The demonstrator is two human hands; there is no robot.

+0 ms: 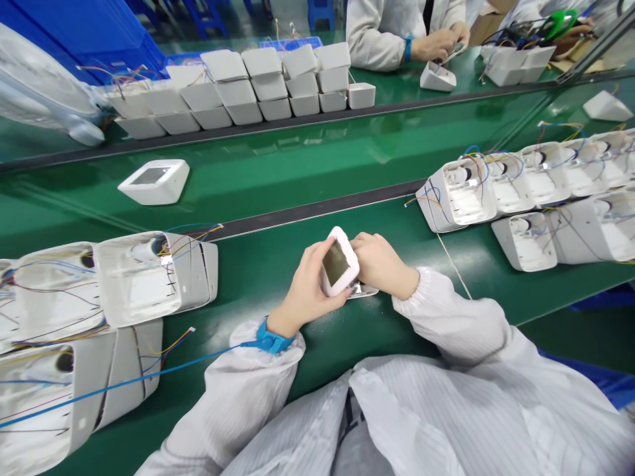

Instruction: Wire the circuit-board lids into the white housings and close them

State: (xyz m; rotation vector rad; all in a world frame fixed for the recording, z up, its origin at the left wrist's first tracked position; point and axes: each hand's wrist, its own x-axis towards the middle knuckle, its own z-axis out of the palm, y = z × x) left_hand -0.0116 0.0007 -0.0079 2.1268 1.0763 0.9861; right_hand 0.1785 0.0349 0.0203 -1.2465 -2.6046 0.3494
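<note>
A small white device housing with a grey screen point(338, 262) is held between both my hands just above the green bench point(278, 264). My left hand point(303, 291) wraps its left side, fingers closed on it. My right hand point(380, 263) grips its right side. A thin shiny piece point(364, 291) shows under the housing; I cannot tell what it is. On my left wrist sits a blue strap point(270, 339) with a blue cord running off to the left.
Open white housings with coloured wires lie at the left point(149, 277) and right point(459, 195). One finished housing point(155, 181) rides on the green belt. Stacked white housings point(258, 82) stand beyond it. A co-worker's hands point(441, 43) work across the belt.
</note>
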